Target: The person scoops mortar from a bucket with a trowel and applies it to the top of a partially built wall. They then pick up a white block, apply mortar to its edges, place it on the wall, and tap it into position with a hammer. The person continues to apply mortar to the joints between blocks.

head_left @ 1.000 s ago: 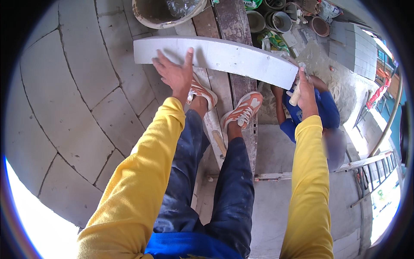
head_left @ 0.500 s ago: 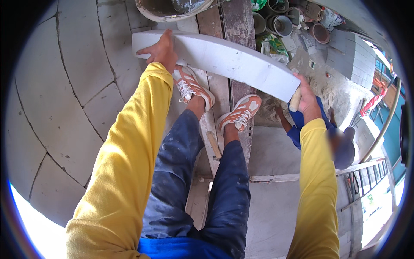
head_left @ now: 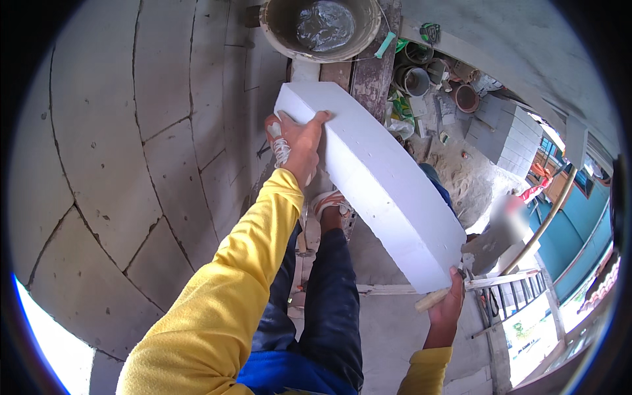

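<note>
A long white lightweight concrete block [head_left: 385,187] slants across the middle, held up between my two hands. My left hand [head_left: 299,145] grips the far left end, its thumb on the top edge and fingers along the near side. At the lower right end my right hand [head_left: 449,306] is closed on the block's corner. A tool with a pale wooden handle [head_left: 431,301] is held in that same right hand; its working end is mostly hidden. Beneath the block are my shoes, on planks.
On the left rises a wall of grey blocks [head_left: 99,151]. A bucket [head_left: 268,29] with wet grey mix stands at the far end of the planks [head_left: 372,82]. Below right are several pails [head_left: 415,82], a partly hidden person [head_left: 484,250] and a ladder [head_left: 520,296].
The block has swung more steeply, its right end coming down toward me with my right hand. My left hand has shifted right in view. More of the bucket shows.
</note>
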Demonstrator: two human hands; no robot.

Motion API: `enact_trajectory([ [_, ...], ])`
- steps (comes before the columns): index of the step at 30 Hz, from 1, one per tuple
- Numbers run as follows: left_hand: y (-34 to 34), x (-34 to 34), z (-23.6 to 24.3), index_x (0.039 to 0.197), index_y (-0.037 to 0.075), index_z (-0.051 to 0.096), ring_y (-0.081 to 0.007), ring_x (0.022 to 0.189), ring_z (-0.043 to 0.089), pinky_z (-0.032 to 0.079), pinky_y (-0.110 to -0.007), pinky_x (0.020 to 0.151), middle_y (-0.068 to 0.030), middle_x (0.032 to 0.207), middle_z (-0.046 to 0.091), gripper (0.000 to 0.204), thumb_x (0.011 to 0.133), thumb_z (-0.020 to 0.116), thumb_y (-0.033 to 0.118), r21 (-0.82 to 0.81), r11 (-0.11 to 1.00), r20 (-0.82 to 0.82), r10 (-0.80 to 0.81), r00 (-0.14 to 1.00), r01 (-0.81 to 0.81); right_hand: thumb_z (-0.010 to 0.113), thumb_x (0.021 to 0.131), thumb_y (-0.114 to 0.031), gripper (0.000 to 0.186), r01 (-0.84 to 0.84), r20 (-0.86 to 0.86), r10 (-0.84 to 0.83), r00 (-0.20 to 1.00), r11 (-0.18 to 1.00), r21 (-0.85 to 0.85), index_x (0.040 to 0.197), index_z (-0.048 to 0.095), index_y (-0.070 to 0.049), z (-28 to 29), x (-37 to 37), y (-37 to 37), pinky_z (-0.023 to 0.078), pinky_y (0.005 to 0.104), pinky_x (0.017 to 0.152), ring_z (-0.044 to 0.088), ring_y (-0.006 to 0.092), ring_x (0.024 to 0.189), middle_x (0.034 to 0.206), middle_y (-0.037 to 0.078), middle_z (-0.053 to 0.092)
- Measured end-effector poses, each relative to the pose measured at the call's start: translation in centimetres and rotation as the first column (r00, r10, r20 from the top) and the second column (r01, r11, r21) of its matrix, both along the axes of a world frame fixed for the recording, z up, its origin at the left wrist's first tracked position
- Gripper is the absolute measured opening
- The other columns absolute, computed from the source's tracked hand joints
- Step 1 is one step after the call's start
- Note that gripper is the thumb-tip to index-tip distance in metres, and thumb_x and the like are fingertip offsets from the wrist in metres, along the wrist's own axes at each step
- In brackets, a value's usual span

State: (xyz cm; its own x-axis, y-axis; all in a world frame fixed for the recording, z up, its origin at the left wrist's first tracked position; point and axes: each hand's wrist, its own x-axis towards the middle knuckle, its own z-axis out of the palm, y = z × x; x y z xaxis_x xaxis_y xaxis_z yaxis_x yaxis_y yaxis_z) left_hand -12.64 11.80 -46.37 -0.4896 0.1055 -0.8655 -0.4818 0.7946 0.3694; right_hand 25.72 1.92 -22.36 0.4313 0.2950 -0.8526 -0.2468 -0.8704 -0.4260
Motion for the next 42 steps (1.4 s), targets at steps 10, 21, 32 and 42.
enact_trajectory([
  [10,-4.0,1.8,-4.0,0.170,0.000,0.005,-0.0427,0.139,0.051,0.048,-0.052,0.112,-0.0304,0.164,0.033,0.138,0.075,0.091,0.049,0.176,0.965,0.515,0.076,0.854,-0.192,0.074,0.096,-0.018,0.056,-0.260,0.273,0.237,0.932,0.964,0.050,0.144,0.053,0.002,7.0,-5.4,6.8,0.046,0.0395,0.109,0.059,0.0247,0.124,0.131,0.011,0.061],
  [21,-8.0,6.1,21.3,0.159,0.023,0.030,-0.0439,0.151,0.039,0.020,-0.073,0.126,-0.0207,0.162,0.038,0.125,0.058,0.103,0.038,0.496,-0.102,-0.771,-0.508,0.383,0.863,0.067,0.108,-0.025,0.072,-0.433,0.155,0.406,0.901,0.861,0.267,0.163,0.029,0.002,12.2,-19.0,6.8,0.044,0.0377,0.113,0.052,0.0236,0.135,0.148,0.016,0.052],
  [32,-12.3,-3.1,20.9,0.147,0.019,0.033,-0.0451,0.140,0.051,0.024,-0.071,0.125,-0.0229,0.147,0.050,0.105,0.067,0.101,0.031,0.555,0.226,-0.734,-0.320,0.599,0.801,0.069,0.105,-0.035,0.048,-0.925,0.527,0.826,0.200,0.336,-0.175,0.135,0.059,0.001,7.5,-9.4,21.1,0.056,0.0390,0.078,0.068,0.0254,0.083,0.103,0.016,0.072],
  [42,-14.9,-7.8,18.8,0.144,0.020,0.035,-0.0463,0.141,0.051,0.027,-0.071,0.124,-0.0233,0.149,0.051,0.099,0.071,0.100,0.035,0.646,0.243,-0.650,-0.322,0.688,0.724,0.069,0.102,-0.029,0.045,-0.997,0.061,0.998,-0.013,-0.009,-0.076,0.133,0.060,0.002,-11.9,-28.8,33.6,0.049,0.0369,0.053,0.060,0.0181,0.061,0.085,0.009,0.066],
])
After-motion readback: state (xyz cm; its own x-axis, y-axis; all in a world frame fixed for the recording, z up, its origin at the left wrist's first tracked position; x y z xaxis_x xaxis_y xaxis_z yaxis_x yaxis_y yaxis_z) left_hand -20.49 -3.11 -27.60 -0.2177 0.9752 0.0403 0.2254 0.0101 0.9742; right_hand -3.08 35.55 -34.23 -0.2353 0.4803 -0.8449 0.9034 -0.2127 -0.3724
